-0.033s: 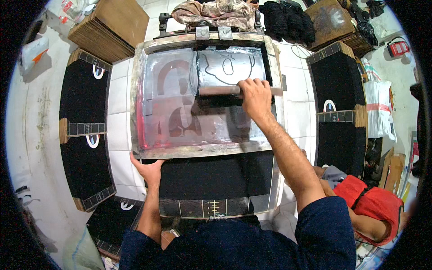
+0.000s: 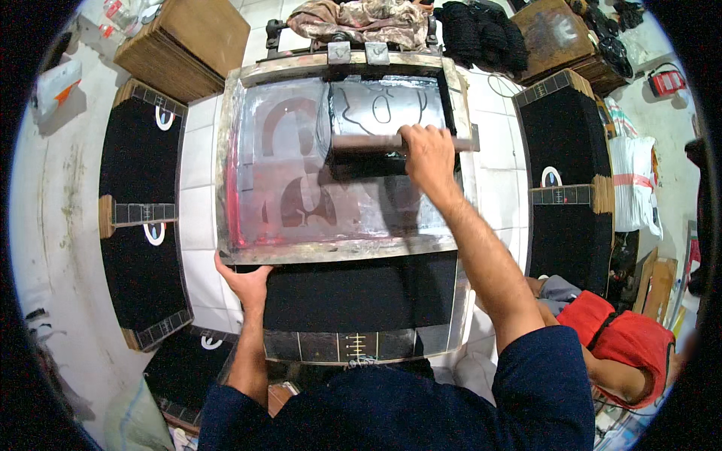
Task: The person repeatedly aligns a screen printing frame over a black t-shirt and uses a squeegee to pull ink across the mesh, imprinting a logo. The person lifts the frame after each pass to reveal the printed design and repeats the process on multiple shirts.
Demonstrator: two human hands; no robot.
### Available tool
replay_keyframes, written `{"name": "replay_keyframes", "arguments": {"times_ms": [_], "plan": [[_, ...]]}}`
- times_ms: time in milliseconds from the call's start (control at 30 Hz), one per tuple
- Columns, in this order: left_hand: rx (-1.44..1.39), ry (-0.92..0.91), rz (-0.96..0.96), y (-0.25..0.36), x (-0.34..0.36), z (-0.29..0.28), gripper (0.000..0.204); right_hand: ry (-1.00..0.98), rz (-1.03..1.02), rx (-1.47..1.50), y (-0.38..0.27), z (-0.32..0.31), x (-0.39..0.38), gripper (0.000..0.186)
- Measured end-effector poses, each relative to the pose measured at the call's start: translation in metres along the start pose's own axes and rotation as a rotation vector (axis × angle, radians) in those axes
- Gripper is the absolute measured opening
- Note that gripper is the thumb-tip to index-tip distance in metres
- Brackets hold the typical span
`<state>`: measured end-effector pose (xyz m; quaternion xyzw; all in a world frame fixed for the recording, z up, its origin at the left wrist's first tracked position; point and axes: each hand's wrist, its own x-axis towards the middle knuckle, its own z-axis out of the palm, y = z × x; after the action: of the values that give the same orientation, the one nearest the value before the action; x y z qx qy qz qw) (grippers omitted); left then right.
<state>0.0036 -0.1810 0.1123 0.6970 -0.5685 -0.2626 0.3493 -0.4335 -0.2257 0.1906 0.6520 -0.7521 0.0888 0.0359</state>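
Observation:
A screen-printing frame [image 2: 342, 252] with a wooden rim lies over a black fabric panel [image 2: 361, 293] in front of me. Its mesh carries faint curved shapes on the left and black line drawing at the far right. My right hand [image 2: 430, 159] is closed around the brown handle of a squeegee [image 2: 368, 143], which stands across the right half of the mesh with dark ink along its near side. At the frame's near left corner, my left hand [image 2: 246, 279] grips the edge, its thumb and a finger spread along it; the other fingers are hidden underneath.
Black fabric panels on boards [image 2: 143, 177] line the left, with more [image 2: 565, 143] on the right. Stacked brown boards [image 2: 184, 45] stand far left. Hinge clamps [image 2: 339, 52] hold the frame's far side, behind which lies a crumpled cloth [image 2: 361, 24]. Someone in red [image 2: 617, 331] is close at my right.
The squeegee has slid slightly away from me along the mesh, my right hand with it. My left hand stays at the frame's corner.

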Motion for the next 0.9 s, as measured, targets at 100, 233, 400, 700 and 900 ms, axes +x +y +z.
{"name": "replay_keyframes", "arguments": {"times_ms": [100,233,400,700,900], "plan": [[-0.224,-0.052,0.022,0.006,0.000,-0.003,0.123,-0.089,-0.048,0.094,0.017,-0.014,0.035,0.036],[-0.222,-0.036,-0.038,0.011,0.004,0.003,0.122,-0.089,-0.048,0.121,0.023,-0.018,0.036,0.040],[-0.334,-0.051,-0.122,0.020,0.005,0.006,0.123,-0.173,-0.071,0.146,0.020,-0.006,0.025,0.043],[-0.363,-0.057,-0.186,0.034,0.006,0.003,0.124,-0.204,-0.119,0.013,0.070,0.025,0.190,0.055],[-0.355,-0.065,-0.172,0.031,0.004,0.002,0.124,0.101,-0.003,-0.055,0.085,0.052,0.207,0.068]]}}
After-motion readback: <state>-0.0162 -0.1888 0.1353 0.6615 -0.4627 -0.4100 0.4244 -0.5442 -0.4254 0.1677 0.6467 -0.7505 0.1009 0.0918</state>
